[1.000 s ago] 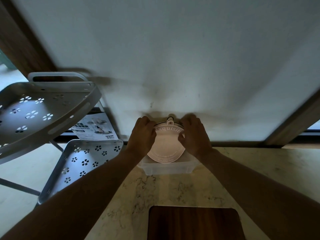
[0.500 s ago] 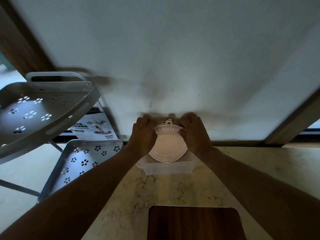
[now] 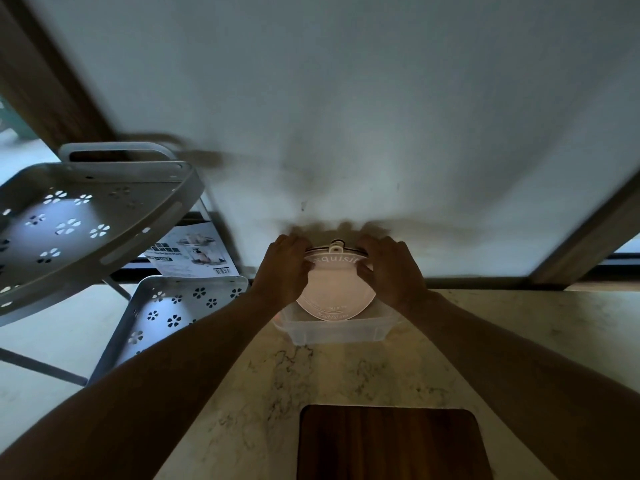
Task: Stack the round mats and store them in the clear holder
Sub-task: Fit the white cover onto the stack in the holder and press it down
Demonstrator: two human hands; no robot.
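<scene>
A stack of pale pink round mats (image 3: 335, 292) with raised lettering stands on edge inside the clear holder (image 3: 337, 332), which sits on the marble counter against the white wall. A small tab pokes up at the top of the mats. My left hand (image 3: 285, 271) grips their left rim and my right hand (image 3: 393, 271) grips their right rim. The lower edge of the mats sits down in the holder.
A white two-tier rack (image 3: 86, 216) with flower cut-outs stands to the left, its lower shelf (image 3: 173, 310) close to my left forearm. A printed leaflet (image 3: 194, 252) leans behind it. A dark wooden board (image 3: 389, 443) lies at the near counter edge.
Both hands shifted slightly upward along the rim of the mats; the mats stay upright in the holder with little other movement.
</scene>
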